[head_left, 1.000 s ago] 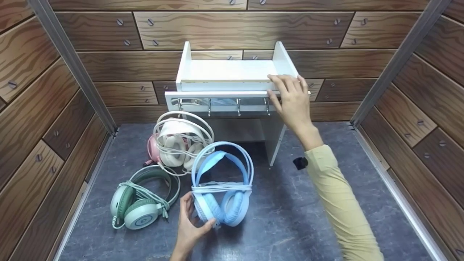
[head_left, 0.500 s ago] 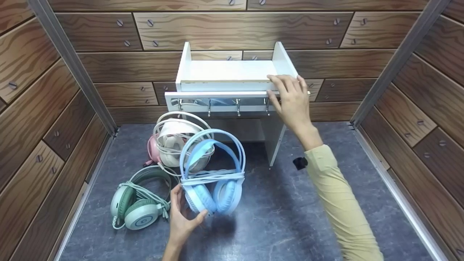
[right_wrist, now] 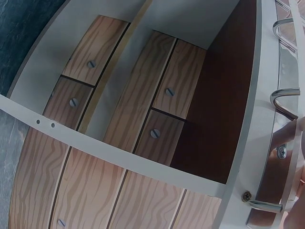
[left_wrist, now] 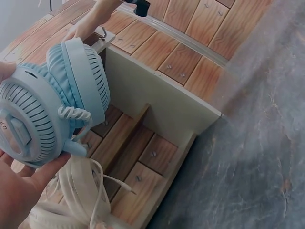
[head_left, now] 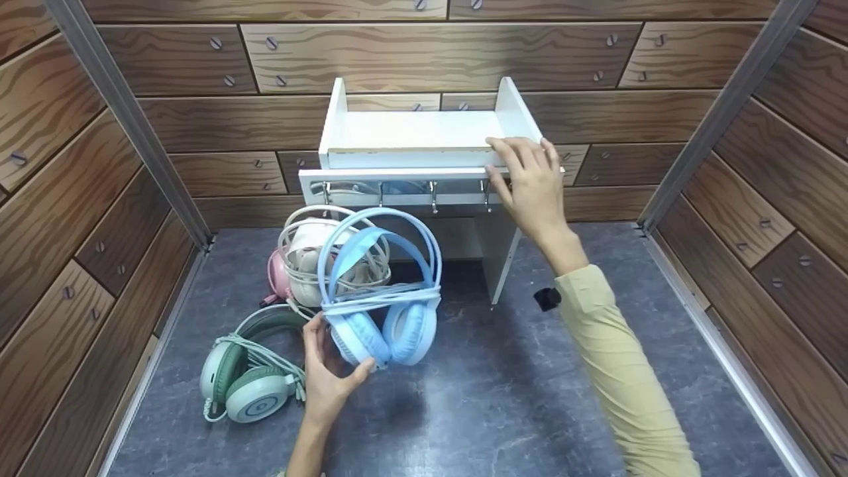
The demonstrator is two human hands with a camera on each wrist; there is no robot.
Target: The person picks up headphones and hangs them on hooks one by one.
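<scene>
Plainly, the fingers of the left hand (head_left: 324, 391) pinched the left ear cup of the blue headphones (head_left: 416, 331), thumb at the lower edge and the others along the outer side. The fingers of the right hand (head_left: 535, 195), spread and slightly bent, rested over the right front edge of the white shelf unit (head_left: 424, 124), just as they had in the earlier frames.

What had changed was the blue headphones: they had been carried up and forward from the near part of the counter (head_left: 503, 424), and now hung in the air before the shelf unit, the twin hoops of their headband near the metal hooks (head_left: 434, 197) and partly hiding the white headphones (head_left: 315, 232). Their pale plastic cups bore slotted grilles, the cushions looked soft and gathered, a pale cable was wound across the middle, and a short coiled cord (left_wrist: 74, 113) showed in the left wrist view.

Farther out, a pink ear cup (head_left: 278, 273) peeped from behind the white pair, and the green headphones (head_left: 257, 401) lay where they had been on the dark, marbled counter. Wood-patterned walls (head_left: 437, 56) enclosed everything.
</scene>
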